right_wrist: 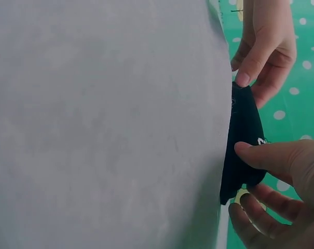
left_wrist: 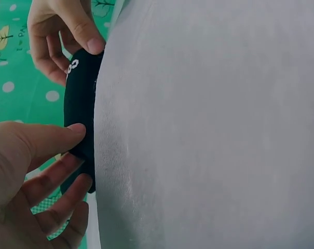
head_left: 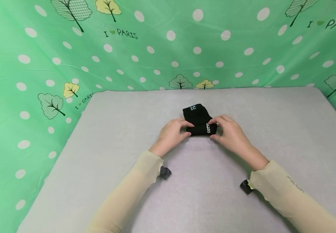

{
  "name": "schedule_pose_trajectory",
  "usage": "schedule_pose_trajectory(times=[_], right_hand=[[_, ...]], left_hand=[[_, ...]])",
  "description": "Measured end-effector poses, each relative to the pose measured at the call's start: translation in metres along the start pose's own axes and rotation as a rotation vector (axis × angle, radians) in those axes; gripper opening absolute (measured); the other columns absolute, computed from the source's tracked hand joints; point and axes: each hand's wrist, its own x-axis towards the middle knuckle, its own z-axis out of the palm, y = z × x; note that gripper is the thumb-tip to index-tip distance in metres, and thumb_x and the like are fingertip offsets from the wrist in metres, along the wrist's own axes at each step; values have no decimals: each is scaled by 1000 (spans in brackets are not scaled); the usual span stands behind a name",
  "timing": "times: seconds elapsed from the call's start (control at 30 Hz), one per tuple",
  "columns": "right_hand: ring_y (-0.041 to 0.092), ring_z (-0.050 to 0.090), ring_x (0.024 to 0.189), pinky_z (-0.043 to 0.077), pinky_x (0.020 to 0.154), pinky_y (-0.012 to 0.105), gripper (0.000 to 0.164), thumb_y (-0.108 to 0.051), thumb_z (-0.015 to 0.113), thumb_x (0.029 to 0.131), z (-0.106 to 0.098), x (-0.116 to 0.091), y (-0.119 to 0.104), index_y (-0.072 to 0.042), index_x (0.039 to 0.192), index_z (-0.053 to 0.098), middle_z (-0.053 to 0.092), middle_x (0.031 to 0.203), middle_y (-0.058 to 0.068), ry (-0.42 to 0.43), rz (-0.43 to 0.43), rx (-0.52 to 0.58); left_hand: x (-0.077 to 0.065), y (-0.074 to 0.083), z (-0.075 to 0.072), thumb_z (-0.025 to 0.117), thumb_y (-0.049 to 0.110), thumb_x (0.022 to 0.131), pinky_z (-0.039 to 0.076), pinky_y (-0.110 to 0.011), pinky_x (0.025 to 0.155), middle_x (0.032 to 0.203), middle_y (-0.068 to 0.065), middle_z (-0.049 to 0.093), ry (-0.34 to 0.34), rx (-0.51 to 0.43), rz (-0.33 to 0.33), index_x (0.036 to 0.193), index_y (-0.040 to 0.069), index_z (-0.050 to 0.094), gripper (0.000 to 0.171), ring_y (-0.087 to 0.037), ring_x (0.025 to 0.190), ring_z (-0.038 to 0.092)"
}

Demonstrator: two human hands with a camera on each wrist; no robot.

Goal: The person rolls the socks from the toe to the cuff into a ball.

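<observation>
A pair of black socks, partly rolled up, lies on the table toward its far side. White "COTTO" lettering shows on the near rolled part, and an "LC" label on the flat part beyond it. At the left end of the roll my left hand pinches the fabric between thumb and fingers. My right hand grips the other end, beside the lettering. In the left wrist view the left thumb lies on the dark roll. The right wrist view has the right thumb pressed on it.
A grey-covered table lies under both arms. Behind it and at the sides hangs a green dotted sheet with printed trees. Small black devices stick out under the beige sleeves at each wrist.
</observation>
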Motion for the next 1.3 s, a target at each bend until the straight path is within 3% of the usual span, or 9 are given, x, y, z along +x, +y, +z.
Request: schedule_pose_trajectory(times=[0.2, 0.57, 0.97, 1.3], right_hand=[[32, 65, 99, 51, 87, 48, 38, -8, 80, 81, 1, 3, 1, -6, 116, 67, 68, 116, 14, 9, 21, -12], [32, 64, 94, 50, 82, 46, 28, -8, 74, 86, 0, 5, -4, -4, 114, 69, 70, 99, 15, 21, 40, -38], [27, 66, 86, 54, 80, 43, 26, -10, 73, 89, -5, -1, -6, -2, 114, 69, 72, 98, 15, -16, 99, 63], [21, 62, 80, 50, 73, 32, 26, -13, 72, 91, -8, -2, -6, -2, 114, 69, 68, 88, 11, -63, 145, 99]], left_hand=[[0, 3, 1, 77, 25, 88, 51, -36, 90, 116, 2, 67, -6, 11, -22, 123, 23, 69, 36, -17, 102, 61], [0, 9, 6, 75, 20, 88, 54, -36, 91, 118, 0, 66, 42, 81, -13, 122, 20, 65, 35, -19, 108, 64], [0, 4, 6, 73, 17, 89, 52, -36, 94, 111, -1, 72, 73, -85, -8, 116, 17, 66, 28, -16, 103, 67], [-3, 3, 5, 72, 18, 90, 53, -34, 92, 102, 1, 74, 74, -197, -39, 111, 17, 67, 22, -13, 97, 71]])
